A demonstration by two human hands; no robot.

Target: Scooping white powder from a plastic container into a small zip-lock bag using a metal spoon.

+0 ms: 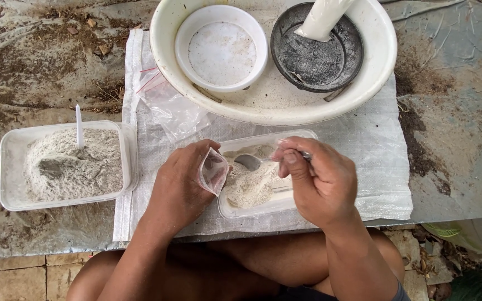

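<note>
Scooping step. Left hand pinching small clear bag open over powder tub. Right hand closed tight on spoon. Next: careful tipping into bag.

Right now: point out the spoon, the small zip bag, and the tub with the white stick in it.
spoon (248, 161), head view, on the metal bowl of the spoon over the powder.
small zip bag (214, 171), head view, on the clear side held by the left hand.
tub with the white stick (6, 167), head view, on its left wall.
</note>
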